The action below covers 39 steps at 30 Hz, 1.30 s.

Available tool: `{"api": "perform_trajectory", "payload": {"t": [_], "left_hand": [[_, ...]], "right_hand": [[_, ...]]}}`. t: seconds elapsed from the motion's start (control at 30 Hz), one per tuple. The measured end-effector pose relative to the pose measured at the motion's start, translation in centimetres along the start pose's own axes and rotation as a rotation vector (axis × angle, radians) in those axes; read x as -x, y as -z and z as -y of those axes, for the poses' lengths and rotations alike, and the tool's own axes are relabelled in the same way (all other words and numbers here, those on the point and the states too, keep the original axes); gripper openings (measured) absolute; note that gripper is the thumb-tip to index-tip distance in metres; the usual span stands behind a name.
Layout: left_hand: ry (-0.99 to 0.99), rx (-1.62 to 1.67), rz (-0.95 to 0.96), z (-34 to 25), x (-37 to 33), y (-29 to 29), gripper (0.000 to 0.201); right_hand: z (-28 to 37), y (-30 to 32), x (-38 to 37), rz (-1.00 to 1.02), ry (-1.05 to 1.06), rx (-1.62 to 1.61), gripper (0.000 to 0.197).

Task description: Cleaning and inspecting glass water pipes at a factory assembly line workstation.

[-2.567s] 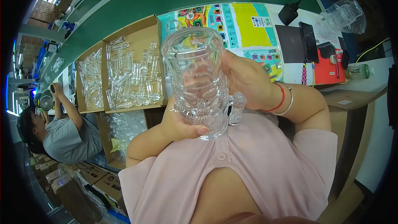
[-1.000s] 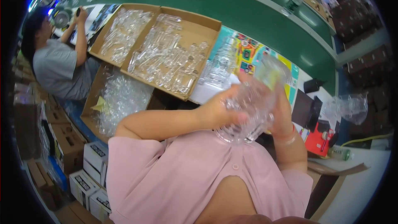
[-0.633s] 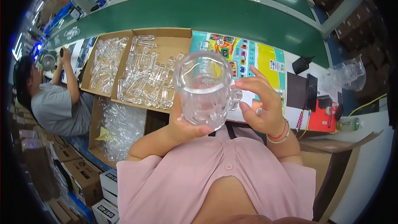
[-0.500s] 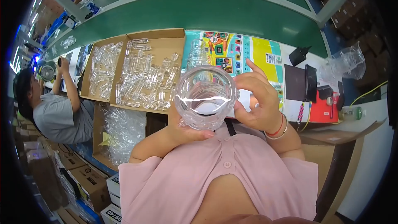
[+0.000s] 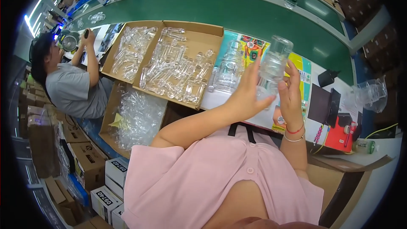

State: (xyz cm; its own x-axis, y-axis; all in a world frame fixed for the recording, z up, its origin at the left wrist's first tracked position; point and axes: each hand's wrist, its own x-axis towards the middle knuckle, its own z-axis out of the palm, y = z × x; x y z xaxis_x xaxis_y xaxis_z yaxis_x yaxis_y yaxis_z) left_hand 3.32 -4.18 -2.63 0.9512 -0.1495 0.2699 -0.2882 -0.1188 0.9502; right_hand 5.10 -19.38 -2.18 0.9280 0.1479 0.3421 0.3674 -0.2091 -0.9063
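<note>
A clear, stepped cylindrical vessel point(image 5: 275, 57) stands upright, slightly tilted, between my two hands above the table. My left hand point(image 5: 248, 91) grips its lower left side, with the thumb stretched across in front near its base. Against its right side, my right hand point(image 5: 292, 97) curves its fingers and thumb around the wall. Just left of my hands, another clear vessel of similar shape point(image 5: 229, 68) rests on the table. The held vessel's lower end is partly hidden by my left hand.
Two cardboard trays point(image 5: 197, 27) of clear tube-like pieces lie to the left. Below them is a box of clear plastic wrapping point(image 5: 140, 116). At the right are a black bottle point(image 5: 327, 77), a red item point(image 5: 341, 133) and clear plastic point(image 5: 371, 95). A co-worker point(image 5: 74, 85) sits far left.
The vessel has moved away from my chest, up and to the right, turning from its round opening toward me to nearly upright. Both hands moved with it, and the view has shifted.
</note>
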Motion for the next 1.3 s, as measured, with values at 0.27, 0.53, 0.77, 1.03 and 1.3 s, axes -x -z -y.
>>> {"api": "perform_trajectory", "payload": {"t": [0.27,0.53,0.77,1.03,1.3], "left_hand": [[-0.33,-0.809,0.168,7.3,-0.5,-3.8,0.07],[-0.377,-0.852,0.162,5.3,-0.4,-2.8,0.065],[-0.366,-0.676,0.236,3.1,3.0,2.0,0.057],[-0.179,-0.631,0.14,2.4,6.8,8.4,0.044],[-0.137,-0.796,-0.06,3.4,7.4,13.6,0.029]], "right_hand": [[-10.4,0.2,0.9,-0.176,-0.108,0.248,0.041],[-7.6,10.2,-1.3,-0.936,0.565,0.383,0.047],[-16.1,15.9,-2.4,-1.05,-0.181,0.432,0.074],[-21.7,17.1,-3.3,-0.789,-0.214,0.738,0.036],[-9.6,14.2,-4.5,-0.624,0.011,-0.031,0.041]]}}
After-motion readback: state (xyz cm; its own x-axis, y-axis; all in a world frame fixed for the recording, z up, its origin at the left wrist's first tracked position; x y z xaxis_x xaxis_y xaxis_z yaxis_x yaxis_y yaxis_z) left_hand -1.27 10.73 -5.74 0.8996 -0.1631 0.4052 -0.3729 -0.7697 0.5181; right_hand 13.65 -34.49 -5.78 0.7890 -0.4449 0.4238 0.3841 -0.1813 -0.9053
